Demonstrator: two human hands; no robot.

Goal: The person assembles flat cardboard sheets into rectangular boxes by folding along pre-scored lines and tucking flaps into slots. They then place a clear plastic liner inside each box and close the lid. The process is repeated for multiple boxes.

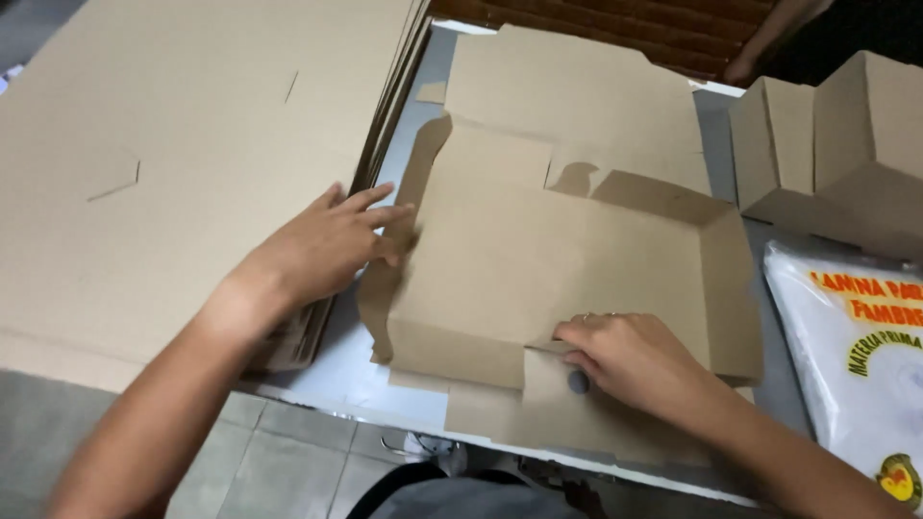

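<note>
Two hands on half-folded cardboard box [567, 259], left hand [322, 245] flat, fingers apart, at left edge, right hand [630, 360] grip clamped on front flap [553, 389]

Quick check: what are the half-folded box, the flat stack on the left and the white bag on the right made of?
Half-folded box: plain brown cardboard, matte, with creased flaps.
Flat stack: apparently the same brown board; thin layered sheet edges show along its right side.
White bag: probably thin plastic film, glossy and wrinkled, with coloured print.
</note>
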